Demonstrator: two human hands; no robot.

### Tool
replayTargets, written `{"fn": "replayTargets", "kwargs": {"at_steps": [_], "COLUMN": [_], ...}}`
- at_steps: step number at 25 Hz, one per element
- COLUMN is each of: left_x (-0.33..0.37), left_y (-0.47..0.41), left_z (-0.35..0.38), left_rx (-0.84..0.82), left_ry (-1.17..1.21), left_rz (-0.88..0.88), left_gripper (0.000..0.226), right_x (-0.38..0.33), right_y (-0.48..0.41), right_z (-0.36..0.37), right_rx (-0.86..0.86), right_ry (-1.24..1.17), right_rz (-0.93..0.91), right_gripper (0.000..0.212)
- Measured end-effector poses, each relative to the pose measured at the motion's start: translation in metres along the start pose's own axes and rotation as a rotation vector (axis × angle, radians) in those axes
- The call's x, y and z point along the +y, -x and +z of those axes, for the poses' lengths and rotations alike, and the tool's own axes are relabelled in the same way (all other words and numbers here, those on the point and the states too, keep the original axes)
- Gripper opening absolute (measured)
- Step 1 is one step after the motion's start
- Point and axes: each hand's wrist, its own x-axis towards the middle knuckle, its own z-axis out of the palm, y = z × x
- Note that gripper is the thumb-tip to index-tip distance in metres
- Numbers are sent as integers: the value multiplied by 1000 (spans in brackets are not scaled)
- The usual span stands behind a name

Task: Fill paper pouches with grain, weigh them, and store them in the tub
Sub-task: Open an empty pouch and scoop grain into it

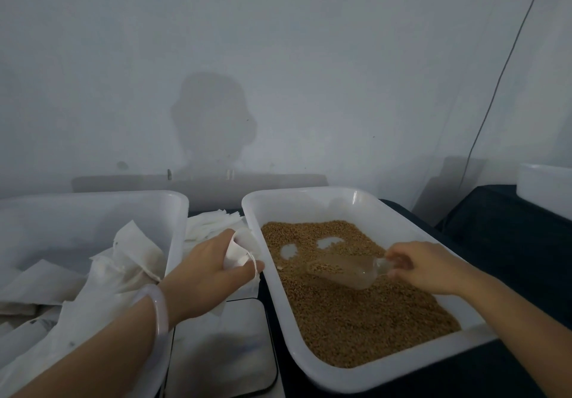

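Nearest, the left forearm, with a pale bangle (156, 311) at the wrist, crosses the near right corner of the storage tub (178, 227). Grey print on one pouch at that tub's near left is too blurred to read. Just beside the arm, a scale (226, 351) with a shiny metal platform fills the narrow strip between the two tubs.

Above the scale's far edge, the left hand (207, 269) pinches an empty paper pouch (236, 253), thumb and fingers clamped on its mouth, its drawstring looped over the thumb. The pouch hangs close to the grain tub (371, 377) rim.

The right hand (428, 267) curls its fingers round the handle of a clear plastic scoop (343, 270), whose bowl lies on the grain (356, 320). Two bare patches of tub floor show beyond the scoop.

Filled pouches (136, 252) lie heaped in the storage tub. Behind the left hand, a stack of flat empty pouches (210, 222) sits between the tubs.

Farther right, another white tub (544, 187) stands on the dark table (495, 221), well apart. A cable (501, 72) runs down the wall (278, 57).
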Motion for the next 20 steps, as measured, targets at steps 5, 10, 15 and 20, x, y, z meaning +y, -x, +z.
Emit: {"fn": "replayTargets", "kwargs": {"at_steps": [5, 10, 15, 20], "left_x": [30, 81, 70, 57], "left_y": [5, -18, -24, -28], "left_z": [-8, 29, 84, 93], "left_rx": [4, -175, -143, -104], "left_ry": [281, 410, 122, 78], "left_rz": [102, 128, 34, -6], "left_gripper": [32, 36, 34, 34], "right_x": [-2, -3, 0, 14], "right_y": [7, 6, 22, 49], "right_z": [16, 17, -1, -63], "right_rx": [13, 55, 310, 226], "right_ry": [-190, -199, -142, -316], "right_rz": [-18, -59, -29, -41], "right_gripper": [22, 23, 25, 35]}}
